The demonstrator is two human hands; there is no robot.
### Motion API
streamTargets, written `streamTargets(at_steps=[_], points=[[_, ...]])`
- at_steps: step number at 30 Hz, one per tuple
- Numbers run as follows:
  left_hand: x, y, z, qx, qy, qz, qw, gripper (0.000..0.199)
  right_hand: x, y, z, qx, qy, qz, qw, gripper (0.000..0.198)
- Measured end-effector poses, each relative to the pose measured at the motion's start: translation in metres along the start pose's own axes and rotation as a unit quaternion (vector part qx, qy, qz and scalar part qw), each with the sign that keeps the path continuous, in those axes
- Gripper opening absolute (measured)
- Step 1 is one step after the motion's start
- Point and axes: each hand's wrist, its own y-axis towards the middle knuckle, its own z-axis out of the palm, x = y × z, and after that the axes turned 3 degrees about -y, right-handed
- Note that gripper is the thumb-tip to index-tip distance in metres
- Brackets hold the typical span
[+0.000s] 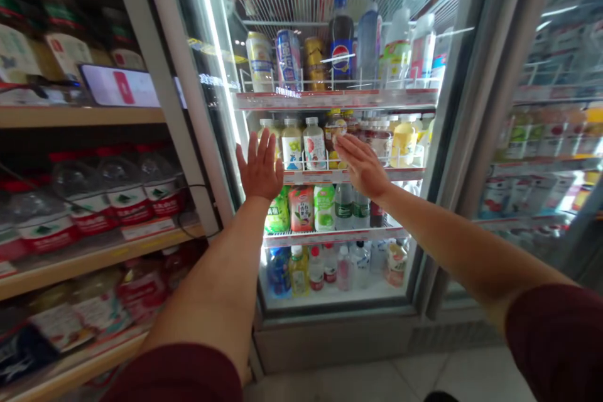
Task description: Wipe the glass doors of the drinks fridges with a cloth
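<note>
Both my arms reach forward to a lit drinks fridge. My left hand is open, fingers spread and pointing up, in front of the left end of the middle shelf. It holds nothing and partly hides a white-capped bottle. My right hand is open too, with fingers stretched out toward the upper left and nothing held. Between the hands stand a white-labelled bottle and a bottle with a red fruit picture. Reflections suggest glass in front of the shelves; whether either hand touches it, I cannot tell.
A cola bottle and several cans stand one shelf up. Green and red drink packs and small bottles fill lower shelves. On the left, a wooden shelf rack holds large bottles and a small screen. Another fridge stands right.
</note>
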Motion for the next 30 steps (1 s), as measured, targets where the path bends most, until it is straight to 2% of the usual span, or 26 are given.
streamTargets(at_steps=[1,4,5,6,9,11,12,14,16,17,19,21,23,24,28,30], points=[[0.000,0.000,0.000,0.002,-0.001,-0.001,1.000,0.068,-0.008,-0.013,-0.007,0.010,-0.003,-0.018,1.000,0.062],[0.000,0.000,0.000,0.010,-0.001,-0.002,1.000,0.069,-0.029,-0.051,-0.026,0.091,0.007,-0.127,0.988,0.060],[0.000,0.000,0.000,0.011,0.000,-0.002,1.000,0.070,-0.038,-0.060,-0.032,0.090,0.002,-0.127,0.988,0.059],[0.001,0.000,0.000,0.012,0.001,-0.001,1.000,0.070,-0.046,-0.066,-0.037,0.073,-0.009,-0.108,0.991,0.058],[0.002,0.000,0.001,0.010,0.006,0.001,1.000,0.069,-0.065,-0.077,-0.047,-0.039,-0.060,0.000,0.997,0.056],[0.002,0.000,0.002,0.008,0.007,0.002,1.000,0.069,-0.067,-0.084,-0.047,-0.065,-0.077,0.011,0.995,0.057],[0.002,0.000,0.002,0.007,0.007,0.002,1.000,0.069,-0.063,-0.087,-0.044,-0.049,-0.075,-0.008,0.996,0.057],[0.002,0.000,0.002,0.006,0.006,0.003,1.000,0.068,-0.049,-0.089,-0.037,0.027,-0.054,-0.074,0.995,0.058],[0.001,0.000,0.002,0.009,0.004,0.003,1.000,0.067,-0.032,-0.079,-0.028,0.102,-0.025,-0.132,0.986,0.061],[0.001,0.000,0.002,0.010,0.003,0.003,1.000,0.068,-0.024,-0.069,-0.022,0.117,-0.014,-0.145,0.982,0.061],[0.001,0.000,0.001,0.012,0.000,0.000,1.000,0.069,-0.012,-0.046,-0.012,0.089,-0.009,-0.122,0.988,0.061],[0.001,0.000,0.001,0.012,-0.001,-0.001,1.000,0.069,0.000,-0.026,0.000,0.018,-0.022,-0.051,0.998,0.059],[0.000,0.000,0.001,0.009,-0.002,0.000,1.000,0.069,0.012,-0.016,0.012,-0.017,-0.027,-0.007,0.999,0.058],[0.000,0.000,0.001,0.008,-0.001,0.001,1.000,0.069,0.019,-0.015,0.018,-0.005,-0.020,-0.017,1.000,0.058],[0.001,0.000,0.001,0.011,0.006,0.002,1.000,0.068,0.045,-0.008,0.033,0.118,0.035,-0.146,0.982,0.053],[0.001,-0.001,0.001,0.016,0.009,0.001,1.000,0.069,0.054,0.006,0.035,0.139,0.041,-0.155,0.977,0.051]])
